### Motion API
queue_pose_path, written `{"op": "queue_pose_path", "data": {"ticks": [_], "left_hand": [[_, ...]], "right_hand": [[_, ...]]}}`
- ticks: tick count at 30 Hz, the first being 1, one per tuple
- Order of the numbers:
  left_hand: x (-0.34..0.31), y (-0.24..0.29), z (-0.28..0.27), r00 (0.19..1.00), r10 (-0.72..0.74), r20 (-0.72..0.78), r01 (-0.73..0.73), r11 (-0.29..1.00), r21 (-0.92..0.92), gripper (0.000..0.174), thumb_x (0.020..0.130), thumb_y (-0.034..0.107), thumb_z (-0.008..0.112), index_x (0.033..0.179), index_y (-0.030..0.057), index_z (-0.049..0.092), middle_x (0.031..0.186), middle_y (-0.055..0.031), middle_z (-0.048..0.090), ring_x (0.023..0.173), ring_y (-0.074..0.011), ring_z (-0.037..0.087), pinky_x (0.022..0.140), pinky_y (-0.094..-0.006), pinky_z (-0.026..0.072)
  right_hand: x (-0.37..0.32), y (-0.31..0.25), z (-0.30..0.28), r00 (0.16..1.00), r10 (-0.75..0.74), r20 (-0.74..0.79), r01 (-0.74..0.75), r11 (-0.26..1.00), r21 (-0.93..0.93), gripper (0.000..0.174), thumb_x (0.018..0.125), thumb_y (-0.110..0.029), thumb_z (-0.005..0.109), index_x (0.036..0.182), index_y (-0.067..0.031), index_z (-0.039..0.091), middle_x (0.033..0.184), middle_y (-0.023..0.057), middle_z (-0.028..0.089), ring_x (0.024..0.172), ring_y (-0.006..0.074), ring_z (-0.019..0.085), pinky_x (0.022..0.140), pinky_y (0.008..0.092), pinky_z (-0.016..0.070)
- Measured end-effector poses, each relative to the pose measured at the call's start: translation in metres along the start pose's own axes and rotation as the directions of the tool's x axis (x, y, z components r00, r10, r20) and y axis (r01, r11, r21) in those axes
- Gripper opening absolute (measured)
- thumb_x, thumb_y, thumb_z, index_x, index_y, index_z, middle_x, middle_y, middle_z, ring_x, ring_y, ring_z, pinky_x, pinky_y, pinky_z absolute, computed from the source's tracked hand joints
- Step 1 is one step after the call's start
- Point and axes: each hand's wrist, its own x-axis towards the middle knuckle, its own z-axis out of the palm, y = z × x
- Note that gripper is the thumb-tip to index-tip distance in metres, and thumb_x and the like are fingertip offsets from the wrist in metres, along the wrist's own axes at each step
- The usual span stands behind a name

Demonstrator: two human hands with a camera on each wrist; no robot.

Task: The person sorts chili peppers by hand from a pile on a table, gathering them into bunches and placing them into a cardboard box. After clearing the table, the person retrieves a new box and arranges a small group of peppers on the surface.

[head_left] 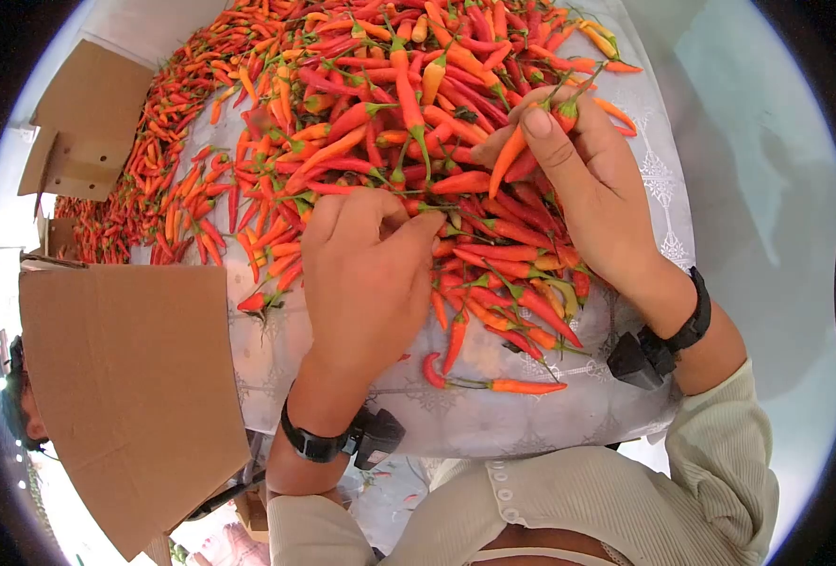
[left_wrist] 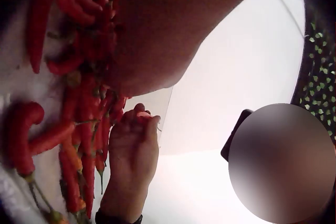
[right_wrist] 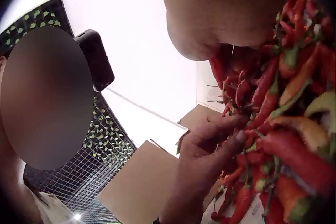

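Red and orange chili peppers [head_left: 460, 182] lie in a large heap. The left hand [head_left: 366, 274] reaches into its near side, fingers bent and thumb low among the stems; whether a pepper is between the fingertips is not clear. At the heap's right edge the right hand [head_left: 593, 184] holds an orange pepper [head_left: 508, 158] and a red one by their stem ends, between thumb and fingers. In the left wrist view the right hand [left_wrist: 131, 153] is raised beside the heap. The right wrist view shows the left hand [right_wrist: 202, 155] with fingertips against the peppers [right_wrist: 294, 150].
Cardboard flaps [head_left: 135, 387] stand at the left, with another cardboard piece [head_left: 92, 118] farther back. A patterned cover [head_left: 550, 420] lies under the peppers. Two loose peppers [head_left: 526, 387] lie near the front edge. More peppers spread out at the far left.
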Motion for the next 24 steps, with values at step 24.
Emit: {"op": "queue_pose_path", "data": {"ticks": [24], "left_hand": [[-0.012, 0.006, 0.007, 0.966, -0.133, -0.221, -0.029, 0.794, -0.607, 0.017, 0.078, 0.012, 0.07, 0.092, 0.0045, 0.065, 0.085, -0.0067, 0.066, 0.07, -0.023, 0.059, 0.064, -0.034, 0.0445]], "right_hand": [[-0.017, -0.019, 0.004, 0.92, -0.033, 0.39, 0.08, 0.991, -0.104, 0.035, 0.068, -0.019, 0.083, 0.093, -0.0034, 0.064, 0.085, 0.0016, 0.063, 0.073, 0.0096, 0.054, 0.064, 0.0246, 0.0429]]}}
